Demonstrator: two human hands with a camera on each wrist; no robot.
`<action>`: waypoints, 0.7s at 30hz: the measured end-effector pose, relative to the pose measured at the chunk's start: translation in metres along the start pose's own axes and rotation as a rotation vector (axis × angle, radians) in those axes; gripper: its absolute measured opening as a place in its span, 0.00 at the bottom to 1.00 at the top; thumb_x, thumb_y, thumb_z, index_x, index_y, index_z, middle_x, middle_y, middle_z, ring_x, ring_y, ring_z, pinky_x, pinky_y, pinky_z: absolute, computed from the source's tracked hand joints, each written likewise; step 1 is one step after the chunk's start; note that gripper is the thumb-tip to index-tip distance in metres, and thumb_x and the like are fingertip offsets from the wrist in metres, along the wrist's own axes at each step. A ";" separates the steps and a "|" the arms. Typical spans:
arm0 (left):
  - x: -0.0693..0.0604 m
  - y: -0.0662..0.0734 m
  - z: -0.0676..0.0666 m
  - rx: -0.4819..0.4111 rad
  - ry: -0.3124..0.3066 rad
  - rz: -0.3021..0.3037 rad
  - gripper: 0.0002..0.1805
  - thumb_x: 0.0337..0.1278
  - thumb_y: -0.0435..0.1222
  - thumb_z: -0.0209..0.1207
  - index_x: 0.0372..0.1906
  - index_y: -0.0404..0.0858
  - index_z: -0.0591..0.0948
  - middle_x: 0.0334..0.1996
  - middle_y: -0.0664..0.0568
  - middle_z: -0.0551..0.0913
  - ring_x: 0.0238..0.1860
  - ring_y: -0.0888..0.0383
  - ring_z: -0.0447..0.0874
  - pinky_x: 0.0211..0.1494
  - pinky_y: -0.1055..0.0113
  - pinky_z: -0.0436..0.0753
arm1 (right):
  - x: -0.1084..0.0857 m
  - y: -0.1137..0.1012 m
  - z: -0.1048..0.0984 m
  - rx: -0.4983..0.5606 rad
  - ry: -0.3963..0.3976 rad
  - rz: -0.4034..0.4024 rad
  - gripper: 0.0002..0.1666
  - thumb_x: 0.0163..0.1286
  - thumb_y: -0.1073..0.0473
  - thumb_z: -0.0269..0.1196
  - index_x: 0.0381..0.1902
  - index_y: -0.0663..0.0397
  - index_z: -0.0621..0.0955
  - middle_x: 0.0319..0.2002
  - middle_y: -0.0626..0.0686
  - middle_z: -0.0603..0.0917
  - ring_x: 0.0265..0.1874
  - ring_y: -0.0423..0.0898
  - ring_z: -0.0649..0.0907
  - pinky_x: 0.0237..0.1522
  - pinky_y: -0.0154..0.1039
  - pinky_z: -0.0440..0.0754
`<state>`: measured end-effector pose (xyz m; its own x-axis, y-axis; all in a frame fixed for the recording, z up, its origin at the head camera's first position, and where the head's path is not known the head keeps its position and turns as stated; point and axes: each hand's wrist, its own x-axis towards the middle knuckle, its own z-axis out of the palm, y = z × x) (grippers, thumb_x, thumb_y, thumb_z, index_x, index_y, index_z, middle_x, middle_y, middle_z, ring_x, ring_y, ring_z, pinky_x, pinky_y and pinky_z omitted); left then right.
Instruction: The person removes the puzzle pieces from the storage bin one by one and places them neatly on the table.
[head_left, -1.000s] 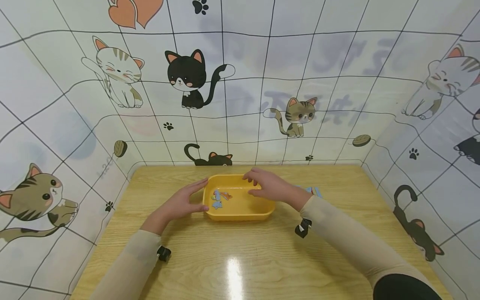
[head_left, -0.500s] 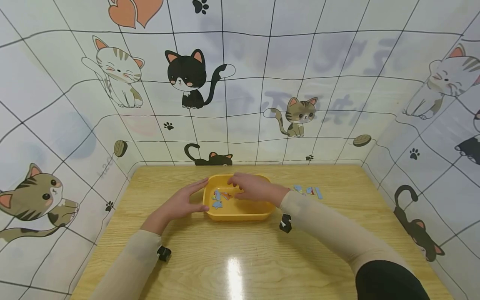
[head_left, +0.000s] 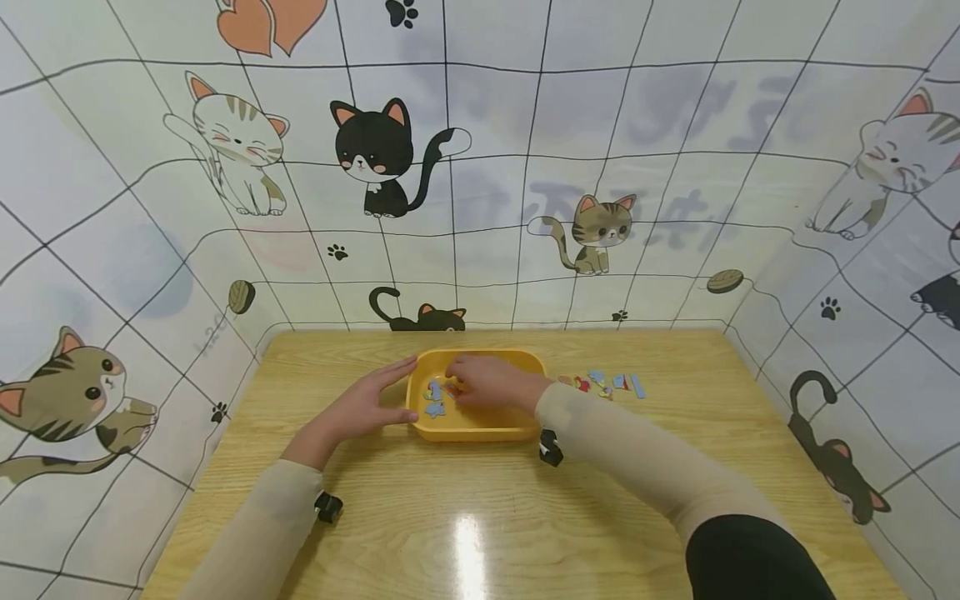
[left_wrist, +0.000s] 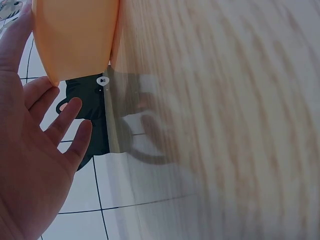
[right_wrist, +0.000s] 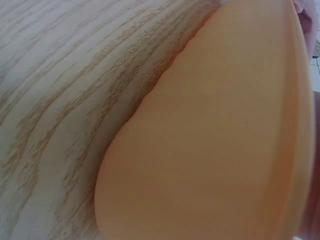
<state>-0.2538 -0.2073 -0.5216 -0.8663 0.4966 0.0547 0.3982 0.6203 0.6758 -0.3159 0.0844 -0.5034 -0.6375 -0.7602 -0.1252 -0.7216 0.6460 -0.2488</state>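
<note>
A yellow tray (head_left: 472, 435) stands on the table, its outer wall (left_wrist: 75, 35) filling the top of the left wrist view. Spread around the tray's left end, my left hand (head_left: 360, 408) rests its fingertips and thumb against the rim. My right hand (head_left: 491, 383) reaches down inside, fingers bent beside an orange piece (head_left: 452, 389); whether they pinch it is hidden. Blue pieces (head_left: 435, 408) lie at the tray's left. In the right wrist view the tray wall (right_wrist: 200, 130) blocks the fingers.
Several small blue, red and yellow pieces (head_left: 621, 382) lie on the wooden table (head_left: 405, 517) right of the tray, some close to my right sleeve (head_left: 637, 450). A cat-print cloth (head_left: 487, 250) stands behind and at both sides.
My right hand has moved left and down into the tray, to the pieces there, uncovering more pieces on the table. My left hand has stayed at the rim.
</note>
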 end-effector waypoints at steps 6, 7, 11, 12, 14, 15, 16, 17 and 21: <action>0.001 -0.002 0.000 0.003 -0.002 0.000 0.54 0.63 0.51 0.79 0.89 0.46 0.65 0.88 0.60 0.59 0.88 0.42 0.55 0.86 0.34 0.56 | 0.004 -0.002 0.003 -0.015 -0.005 -0.037 0.13 0.80 0.52 0.70 0.55 0.51 0.86 0.45 0.48 0.81 0.40 0.43 0.79 0.47 0.39 0.82; 0.001 -0.002 0.000 0.003 -0.003 -0.001 0.54 0.63 0.52 0.79 0.89 0.46 0.65 0.88 0.60 0.59 0.88 0.42 0.55 0.86 0.34 0.56 | 0.004 -0.002 0.004 -0.016 -0.009 -0.045 0.10 0.80 0.53 0.70 0.52 0.50 0.86 0.44 0.48 0.80 0.39 0.43 0.78 0.46 0.39 0.81; 0.000 -0.001 0.000 -0.003 -0.003 -0.001 0.54 0.63 0.51 0.79 0.89 0.46 0.65 0.89 0.59 0.59 0.88 0.42 0.54 0.86 0.34 0.56 | 0.003 -0.004 0.005 -0.013 -0.013 -0.070 0.07 0.82 0.55 0.70 0.50 0.50 0.86 0.40 0.48 0.76 0.38 0.44 0.76 0.42 0.38 0.77; 0.000 -0.001 0.000 -0.006 -0.003 -0.002 0.54 0.64 0.51 0.79 0.89 0.46 0.65 0.89 0.58 0.59 0.88 0.42 0.54 0.86 0.34 0.56 | 0.003 -0.004 0.006 -0.008 -0.011 -0.076 0.07 0.82 0.55 0.70 0.51 0.50 0.86 0.40 0.47 0.75 0.37 0.44 0.75 0.42 0.38 0.77; 0.000 -0.001 0.000 -0.009 -0.004 -0.003 0.54 0.64 0.51 0.79 0.89 0.46 0.65 0.89 0.58 0.59 0.88 0.42 0.54 0.86 0.34 0.56 | 0.002 -0.004 0.007 0.002 -0.009 -0.082 0.08 0.82 0.55 0.70 0.52 0.51 0.86 0.39 0.47 0.74 0.38 0.44 0.75 0.42 0.38 0.76; 0.000 0.000 0.000 -0.011 -0.004 -0.005 0.54 0.64 0.52 0.79 0.89 0.46 0.65 0.89 0.58 0.59 0.88 0.42 0.54 0.86 0.34 0.56 | 0.002 -0.004 0.007 0.006 -0.007 -0.084 0.09 0.82 0.55 0.70 0.53 0.51 0.86 0.39 0.47 0.74 0.38 0.44 0.75 0.42 0.37 0.76; -0.001 0.000 0.000 -0.012 -0.004 -0.007 0.54 0.64 0.52 0.79 0.89 0.47 0.65 0.89 0.59 0.59 0.88 0.42 0.54 0.86 0.34 0.56 | 0.001 -0.005 0.008 0.010 -0.005 -0.086 0.09 0.82 0.55 0.70 0.54 0.52 0.87 0.40 0.47 0.74 0.38 0.44 0.74 0.42 0.37 0.76; -0.001 0.000 -0.001 -0.013 -0.004 -0.007 0.54 0.64 0.52 0.79 0.89 0.47 0.65 0.89 0.59 0.59 0.88 0.43 0.54 0.86 0.34 0.56 | 0.001 -0.004 0.008 0.015 -0.001 -0.087 0.09 0.82 0.55 0.70 0.54 0.52 0.87 0.40 0.47 0.74 0.38 0.44 0.74 0.42 0.37 0.76; 0.000 0.001 0.000 -0.012 -0.006 -0.007 0.54 0.63 0.52 0.79 0.89 0.46 0.65 0.89 0.59 0.59 0.88 0.42 0.54 0.86 0.34 0.56 | -0.001 -0.006 0.007 0.034 0.016 -0.076 0.06 0.81 0.56 0.71 0.50 0.52 0.88 0.38 0.47 0.76 0.38 0.44 0.74 0.41 0.37 0.74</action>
<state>-0.2536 -0.2074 -0.5210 -0.8673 0.4957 0.0458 0.3885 0.6165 0.6848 -0.3092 0.0806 -0.5088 -0.5852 -0.8059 -0.0895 -0.7589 0.5832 -0.2898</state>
